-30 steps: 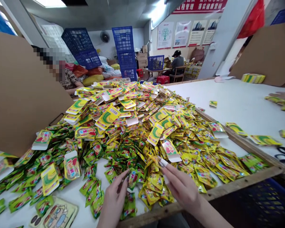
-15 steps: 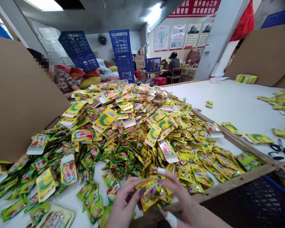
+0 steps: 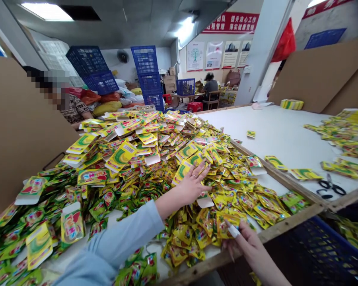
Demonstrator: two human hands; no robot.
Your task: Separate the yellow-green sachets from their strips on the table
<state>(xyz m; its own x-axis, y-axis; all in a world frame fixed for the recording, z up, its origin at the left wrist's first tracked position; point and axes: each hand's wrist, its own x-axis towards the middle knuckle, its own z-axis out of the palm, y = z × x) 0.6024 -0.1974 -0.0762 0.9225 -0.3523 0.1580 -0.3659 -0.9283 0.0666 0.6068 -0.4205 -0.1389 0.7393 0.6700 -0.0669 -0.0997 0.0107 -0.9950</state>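
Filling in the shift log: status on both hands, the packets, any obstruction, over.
Left hand open, over a yellow box. Right hand gripping a yellow packet near the wooden edge. No obstruction apparent; scissors lie off to the right.

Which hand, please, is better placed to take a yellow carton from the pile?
Probably the left grip: it lies spread over the yellow cartons. The right grip is lower, near the wooden edge, and appears to hold yellow sachets.

We see a white, wood-edged tabletop (image 3: 274, 129) bearing a heap of green and yellow foil packets (image 3: 155, 176); right of the heap lie black-handled metal scissors (image 3: 331, 187) and yellow-green packs (image 3: 306, 174).
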